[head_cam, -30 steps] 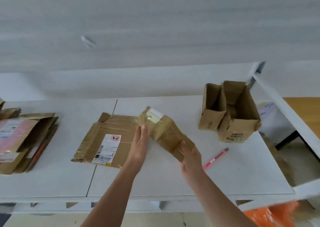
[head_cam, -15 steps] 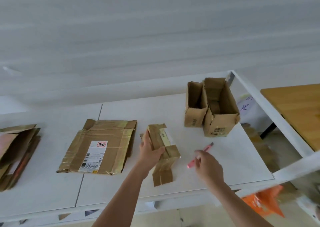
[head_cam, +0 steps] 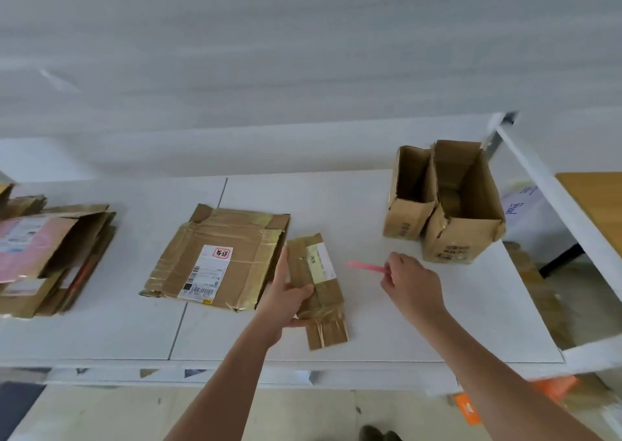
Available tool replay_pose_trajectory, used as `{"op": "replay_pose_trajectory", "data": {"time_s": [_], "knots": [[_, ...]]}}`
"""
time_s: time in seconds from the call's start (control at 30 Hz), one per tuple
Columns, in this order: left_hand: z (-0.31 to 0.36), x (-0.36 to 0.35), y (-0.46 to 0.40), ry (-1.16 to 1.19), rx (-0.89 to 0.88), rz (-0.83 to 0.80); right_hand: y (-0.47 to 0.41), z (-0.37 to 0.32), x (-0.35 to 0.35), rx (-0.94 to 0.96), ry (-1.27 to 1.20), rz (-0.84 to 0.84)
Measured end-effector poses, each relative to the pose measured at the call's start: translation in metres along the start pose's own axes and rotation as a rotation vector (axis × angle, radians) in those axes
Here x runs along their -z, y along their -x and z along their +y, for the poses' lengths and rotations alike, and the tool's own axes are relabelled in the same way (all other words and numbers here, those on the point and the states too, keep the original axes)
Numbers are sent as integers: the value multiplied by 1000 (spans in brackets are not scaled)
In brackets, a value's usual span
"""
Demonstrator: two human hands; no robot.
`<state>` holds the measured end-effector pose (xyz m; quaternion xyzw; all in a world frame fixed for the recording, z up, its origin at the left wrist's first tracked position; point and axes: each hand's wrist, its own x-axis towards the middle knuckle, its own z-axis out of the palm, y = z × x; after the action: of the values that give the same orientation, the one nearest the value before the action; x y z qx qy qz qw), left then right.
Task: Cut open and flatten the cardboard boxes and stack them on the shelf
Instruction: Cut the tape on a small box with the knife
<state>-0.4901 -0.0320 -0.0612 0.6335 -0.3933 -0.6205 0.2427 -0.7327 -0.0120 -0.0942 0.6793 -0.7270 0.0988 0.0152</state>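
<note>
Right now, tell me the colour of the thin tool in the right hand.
Pink. The cutter, pinched by the right hand, shows best in the head view.

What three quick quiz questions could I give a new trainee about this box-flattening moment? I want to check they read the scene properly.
1. True or false: the left hand grips the small taped box.
2. What does the right hand hold? A) a label B) the pink cutter C) nothing
3. How many open upright boxes stand at the right end of the shelf?

Key: 1 true; 2 B, pinched at its end, its far end pointing left toward the small box; 3 two, side by side and touching. The flattened box with a shipping label lies left of the small one.
</note>
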Motion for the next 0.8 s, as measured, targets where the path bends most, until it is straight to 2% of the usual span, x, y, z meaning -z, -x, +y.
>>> {"op": "replay_pose_trajectory", "data": {"time_s": [0.1, 0.2, 0.3, 0.37, 0.47, 0.6, 0.8], "knots": [[-2, -10, 4, 4, 12, -8, -10, -27, 18, -34, -421, 223], [-4, -19, 7, -6, 0, 5, -22, -54, 30, -19, -853, 327], [-3, -19, 5, -19, -13, 8, -27, -86, 31, -108, -1271, 194], [-3, -16, 4, -28, -6, -9, -25, -102, 22, -208, -1453, 107], [-1, -10, 3, -29, 3, -61, -22, -108, 9, -244, -1480, 105], [2, -5, 2, -41, 5, -99, -25, -107, 4, -148, -1346, 138], [2, -3, -3, -65, -47, -47, -28, -108, -1, -71, -1139, 212]]}}
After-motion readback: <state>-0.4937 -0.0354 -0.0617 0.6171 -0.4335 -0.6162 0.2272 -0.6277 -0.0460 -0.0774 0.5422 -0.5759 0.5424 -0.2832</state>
